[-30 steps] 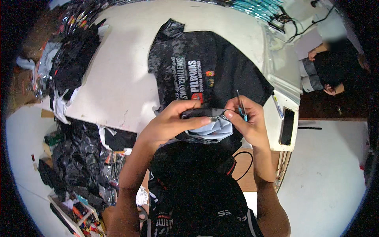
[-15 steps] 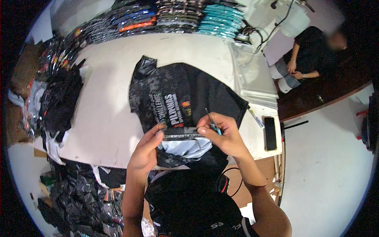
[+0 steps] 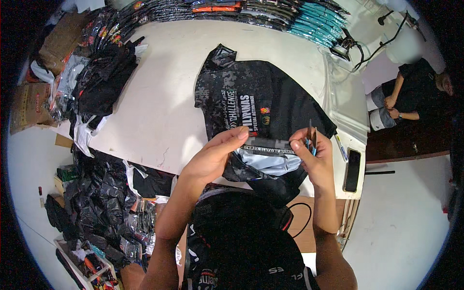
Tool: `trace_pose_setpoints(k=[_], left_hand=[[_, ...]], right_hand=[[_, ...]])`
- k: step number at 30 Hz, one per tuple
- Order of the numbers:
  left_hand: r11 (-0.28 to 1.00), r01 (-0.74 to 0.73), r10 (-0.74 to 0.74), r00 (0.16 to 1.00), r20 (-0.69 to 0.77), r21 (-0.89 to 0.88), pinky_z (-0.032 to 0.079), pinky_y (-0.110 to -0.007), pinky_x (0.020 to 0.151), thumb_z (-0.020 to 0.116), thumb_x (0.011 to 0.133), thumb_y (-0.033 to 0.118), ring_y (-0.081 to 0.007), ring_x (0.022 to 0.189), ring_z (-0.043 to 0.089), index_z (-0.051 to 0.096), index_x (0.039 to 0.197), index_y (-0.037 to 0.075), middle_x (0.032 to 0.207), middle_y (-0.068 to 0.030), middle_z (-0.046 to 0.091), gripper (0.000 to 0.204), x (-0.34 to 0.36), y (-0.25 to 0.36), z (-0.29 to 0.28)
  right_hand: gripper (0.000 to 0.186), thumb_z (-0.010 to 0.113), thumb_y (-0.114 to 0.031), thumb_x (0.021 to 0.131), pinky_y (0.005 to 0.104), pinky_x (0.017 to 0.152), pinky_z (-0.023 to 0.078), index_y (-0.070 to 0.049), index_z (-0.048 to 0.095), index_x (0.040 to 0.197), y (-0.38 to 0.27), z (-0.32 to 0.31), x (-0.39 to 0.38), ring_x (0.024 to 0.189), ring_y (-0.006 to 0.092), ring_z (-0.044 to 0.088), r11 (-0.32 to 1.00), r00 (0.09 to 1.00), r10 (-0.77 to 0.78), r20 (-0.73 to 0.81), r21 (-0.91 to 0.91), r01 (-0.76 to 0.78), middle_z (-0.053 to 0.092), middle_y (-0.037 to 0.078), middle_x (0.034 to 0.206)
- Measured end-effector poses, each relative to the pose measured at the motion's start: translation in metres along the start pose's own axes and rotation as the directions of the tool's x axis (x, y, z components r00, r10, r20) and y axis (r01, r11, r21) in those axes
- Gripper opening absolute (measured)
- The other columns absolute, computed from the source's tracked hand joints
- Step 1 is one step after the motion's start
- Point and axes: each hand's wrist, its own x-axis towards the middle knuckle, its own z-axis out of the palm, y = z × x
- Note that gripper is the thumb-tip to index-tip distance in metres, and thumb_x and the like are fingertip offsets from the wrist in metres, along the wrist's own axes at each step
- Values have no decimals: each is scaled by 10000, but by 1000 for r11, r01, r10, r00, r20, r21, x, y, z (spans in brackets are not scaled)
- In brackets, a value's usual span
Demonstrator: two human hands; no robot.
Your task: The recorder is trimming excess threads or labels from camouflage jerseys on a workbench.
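A black shirt (image 3: 286, 99) with a grey camouflage panel and printed lettering lies on the white table in front of me, its hem drawn up toward me. My left hand (image 3: 212, 153) pinches the left end of the stitched hem between thumb and fingers. At the right end of that hem, my right hand (image 3: 320, 162) grips the edge with its thumb and also holds small scissors (image 3: 311, 138) with blue handles, blades pointing up and away. Between the hands the hem is stretched, and the pale inner side (image 3: 268, 163) of the shirt shows below it.
A phone (image 3: 352, 171) and a pen (image 3: 341, 147) lie by the table's right edge. Folded bagged garments (image 3: 316, 21) line the far edge. Dark clothing (image 3: 107, 79) is heaped at the left, black plastic bags (image 3: 99, 188) below. Another person (image 3: 419, 89) sits at the right.
My view has swung left, so the table and hands appear further right and higher. The scissors have turned more upright and both blades show apart. Both hands still hold the hem.
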Motion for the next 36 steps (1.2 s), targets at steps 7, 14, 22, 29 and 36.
trace_pose_setpoints(k=[7, 14, 22, 29, 36], left_hand=[[997, 16, -7, 993, -117, 75, 403, -321, 879, 494, 896, 263, -171, 985, 527, 498, 1115, -26, 1054, -102, 557, 363, 3, 7, 7], [997, 16, 4, 965, -261, 74, 444, -347, 839, 544, 857, 316, -192, 945, 555, 487, 1110, -20, 1016, -125, 562, 424, -5, 27, 19], [996, 63, -70, 988, -136, -57, 499, -354, 754, 528, 868, 282, -205, 861, 604, 470, 1125, -31, 973, -138, 590, 410, -4, 29, 15], [998, 55, -58, 991, -124, -35, 495, -274, 772, 460, 918, 250, -131, 863, 598, 551, 1019, 18, 977, -82, 608, 269, -5, 23, 15], [1000, 9, -4, 979, -204, 26, 515, -371, 750, 489, 891, 250, -256, 855, 624, 499, 1099, -7, 941, -156, 614, 331, -4, 22, 13]], right_hand=[[139, 626, -42, 788, 200, 649, 395, 19, 600, 910, 11, -7, 12, 688, 54, 475, 977, 989, -140, 51, -155, 147, 547, 3, 753], [383, 649, -49, 729, 236, 625, 393, 23, 573, 1098, -10, -8, -4, 689, 135, 485, 868, 948, -260, 183, -387, 312, 498, 81, 744], [386, 765, -98, 615, 240, 499, 451, -13, 657, 975, -4, -7, -5, 603, 158, 579, 571, 762, -604, 235, -539, 619, 574, 72, 748], [374, 795, -113, 569, 230, 515, 456, -3, 676, 906, -4, -5, -10, 611, 152, 587, 458, 723, -650, 233, -639, 618, 601, 90, 748], [385, 795, -112, 537, 226, 453, 459, -17, 685, 894, -1, -10, -7, 534, 138, 566, 444, 681, -703, 204, -622, 645, 595, 61, 721]])
